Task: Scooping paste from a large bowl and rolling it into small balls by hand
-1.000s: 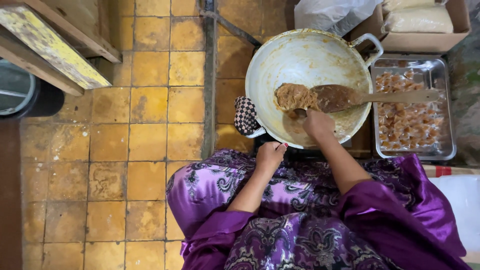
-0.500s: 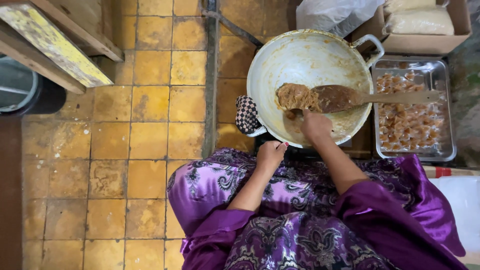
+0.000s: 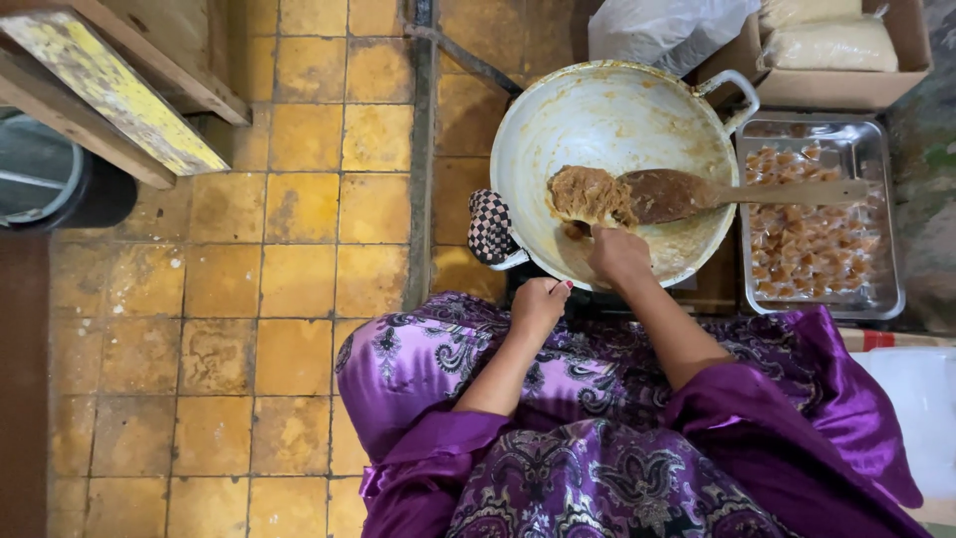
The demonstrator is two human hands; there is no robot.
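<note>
Two hands work at the wok [image 3: 617,120]: right hand [image 3: 617,254] pinches brown paste [image 3: 590,194], left hand [image 3: 540,304] rests loosely curled, empty. Sticky paste may drop onto the purple garment [image 3: 597,468].

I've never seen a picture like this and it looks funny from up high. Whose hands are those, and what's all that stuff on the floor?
The camera sits on a person's head and looks straight down, so you see their own arms and purple clothes. The right hand reaches into a big pale pan and touches a brown lump of paste beside a wooden spoon. The left hand rests closed near the pan's cloth-wrapped handle. Beside the pan is a metal tray of small wrapped pieces, all on yellow floor tiles.
</note>
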